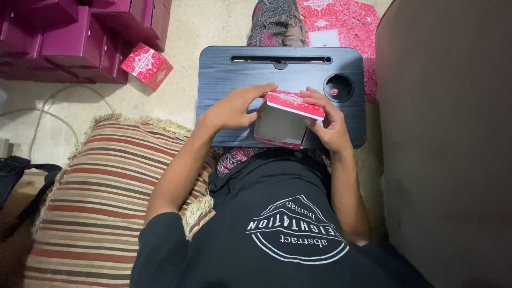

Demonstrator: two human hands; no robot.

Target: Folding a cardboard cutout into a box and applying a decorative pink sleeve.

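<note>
A small red-and-white patterned cardboard box (282, 124), open side facing the viewer and showing a pale grey inside, sits at the near edge of a black lap table (224, 74). The left hand (234, 106) curls over the box's left top corner, its grip closed on the cardboard. The right hand (328, 125) clasps the box's right side, fingers pressing the patterned top flap. Beyond the box, the table has a long slot and a round cup recess. Left of the table lies a striped cushion (106, 202) with a fringe. Further left and beyond, on the floor, stands a finished patterned box (146, 65) beside stacked magenta boxes (80, 37). Beyond the table lie flat patterned sheets (341, 24). Right of the table stands a brown surface (448, 133).
</note>
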